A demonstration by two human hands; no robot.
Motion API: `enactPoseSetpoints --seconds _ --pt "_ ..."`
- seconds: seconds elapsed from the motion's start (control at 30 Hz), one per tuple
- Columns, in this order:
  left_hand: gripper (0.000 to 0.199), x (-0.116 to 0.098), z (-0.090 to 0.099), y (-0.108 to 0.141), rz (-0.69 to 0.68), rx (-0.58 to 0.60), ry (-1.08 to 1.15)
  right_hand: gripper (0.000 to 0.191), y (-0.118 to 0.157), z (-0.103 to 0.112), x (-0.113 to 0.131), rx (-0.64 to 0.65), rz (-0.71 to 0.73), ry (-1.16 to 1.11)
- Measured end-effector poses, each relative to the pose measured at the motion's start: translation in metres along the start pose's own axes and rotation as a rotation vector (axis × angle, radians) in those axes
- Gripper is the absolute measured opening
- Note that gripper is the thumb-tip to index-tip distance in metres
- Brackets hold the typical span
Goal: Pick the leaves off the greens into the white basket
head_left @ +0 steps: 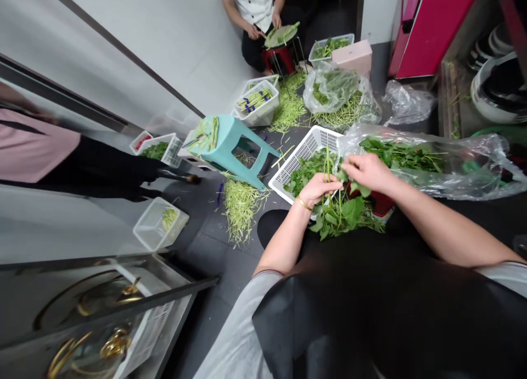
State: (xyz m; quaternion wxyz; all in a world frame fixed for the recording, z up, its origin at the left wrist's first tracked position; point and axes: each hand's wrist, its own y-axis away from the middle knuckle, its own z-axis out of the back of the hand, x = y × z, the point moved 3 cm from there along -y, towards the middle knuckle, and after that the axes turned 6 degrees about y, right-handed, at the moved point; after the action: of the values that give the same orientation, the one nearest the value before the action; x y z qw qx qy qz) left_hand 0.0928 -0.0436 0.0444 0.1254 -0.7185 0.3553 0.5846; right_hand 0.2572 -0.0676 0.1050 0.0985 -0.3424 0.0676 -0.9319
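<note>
We count two bare hands near centre; one turquoise stool, centre-left; one pink box, upper right; two co-workers.

Greens in basket, stool to its left

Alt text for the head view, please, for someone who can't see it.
The left hand grips leafy green stems, the right hand close beside it at the leaves, by a white basket of greens. A clear plastic bag of more greens lies to the right; a turquoise stool stands to the left, and another person in white sits farther back.
</note>
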Motion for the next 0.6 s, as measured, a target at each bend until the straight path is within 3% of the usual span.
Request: enactPoseSetpoints --seconds 0.1,0.23,0.3,0.4,0.5,0.6 --pt "0.035 -0.003 0.002 -0.002 -0.043 -0.07 0.008 0.042 -0.008 0.012 -0.02 0.056 -0.123 -0.242" --pt "0.034 -0.012 0.013 -0.003 -0.088 -0.148 0.16 0.048 0.011 -0.014 -0.03 0.333 -0.177 -0.501" --pt "0.033 -0.015 0.019 -0.003 -0.085 -0.127 0.233 0.046 0.025 -0.035 -0.027 0.392 -0.21 -0.595" --pt "0.031 -0.014 0.026 -0.008 -0.057 -0.115 0.291 0.04 0.037 -0.057 -0.018 0.368 -0.245 -0.764" --pt "0.03 -0.007 0.026 -0.012 -0.035 -0.167 0.334 0.039 0.041 -0.064 -0.007 0.455 -0.219 -0.854" --pt "0.038 0.005 0.01 0.001 -0.053 -0.274 0.35 0.036 0.047 -0.061 0.001 0.487 -0.28 -0.876"
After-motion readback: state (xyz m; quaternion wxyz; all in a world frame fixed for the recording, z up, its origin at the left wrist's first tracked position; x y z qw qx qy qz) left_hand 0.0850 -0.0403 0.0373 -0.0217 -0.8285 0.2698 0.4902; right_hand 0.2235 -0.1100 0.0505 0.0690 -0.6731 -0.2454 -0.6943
